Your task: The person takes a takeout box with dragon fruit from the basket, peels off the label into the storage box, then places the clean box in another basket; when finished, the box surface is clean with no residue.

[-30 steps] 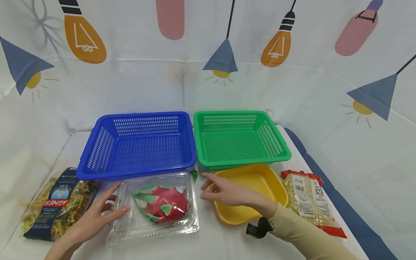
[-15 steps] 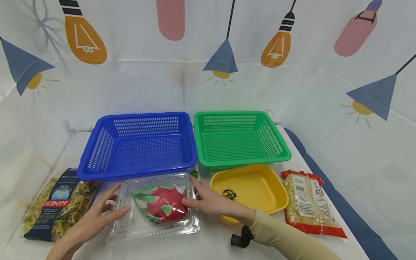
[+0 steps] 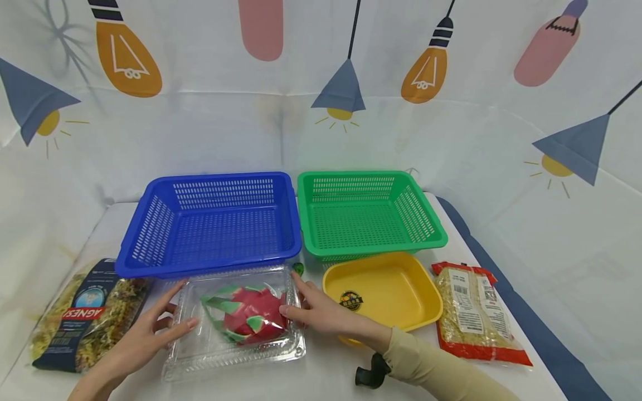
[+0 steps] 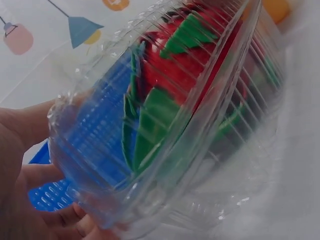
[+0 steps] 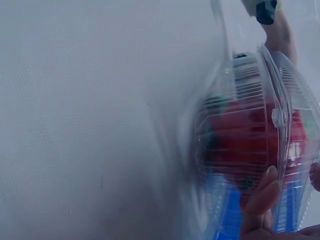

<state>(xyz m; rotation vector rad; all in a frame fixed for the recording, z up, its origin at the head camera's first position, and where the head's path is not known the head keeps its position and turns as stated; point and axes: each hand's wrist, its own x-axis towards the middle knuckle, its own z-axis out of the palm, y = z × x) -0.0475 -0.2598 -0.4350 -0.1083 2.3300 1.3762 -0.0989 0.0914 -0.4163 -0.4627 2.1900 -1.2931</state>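
A clear plastic clamshell container stands on the white table with its lid down. Inside lies a pink dragon fruit with green leaf tips. My left hand holds the container's left side, thumb over the lid and fingers along the edge. On the right side, my right hand grips it, thumb on top and index finger by the far corner. Both wrist views show fingers against the ribbed walls; the right wrist view is blurred. Some fingertips are hidden.
Behind are a blue basket and a green basket. A yellow tray sits right of my right hand. Bags of pasta and grain flank the scene. A small green object shows by the container's far corner.
My right hand has moved left from over the yellow tray's edge onto the container's right side. The left hand and the container have barely moved.
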